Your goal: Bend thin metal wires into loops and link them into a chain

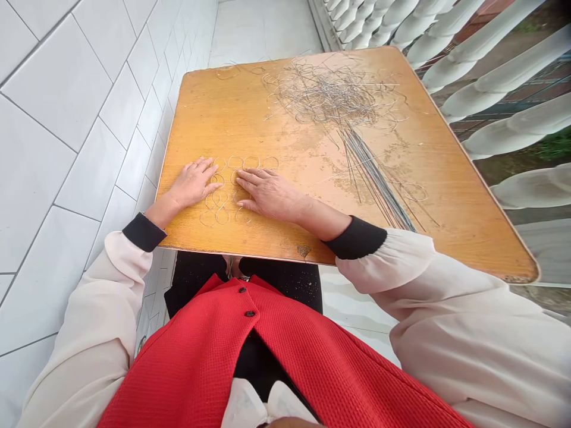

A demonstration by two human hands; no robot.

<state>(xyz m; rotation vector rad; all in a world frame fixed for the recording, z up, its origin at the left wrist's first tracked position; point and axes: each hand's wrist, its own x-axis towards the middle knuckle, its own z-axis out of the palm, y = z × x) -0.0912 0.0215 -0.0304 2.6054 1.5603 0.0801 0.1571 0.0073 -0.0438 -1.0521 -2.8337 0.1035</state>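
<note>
Thin wire rings (218, 208) lie flat on the wooden table (214, 122), set close together in rows near its left front. At the left side of these rings rests my left hand (191, 184), palm down and fingers spread, the fingertips touching the outer rings. My right hand (272, 196) lies flat over the right part of the rows with fingers stretched out, covering some rings. Neither hand grips anything that I can see. Whether the rings are joined to each other, I cannot tell.
A tangled heap of thin wires (334, 98) covers the table's far right. From it a bundle of straight wires (377, 178) runs toward my right forearm. White tiles cover the wall (66, 119) close on the left; white balusters (477, 71) stand along the right.
</note>
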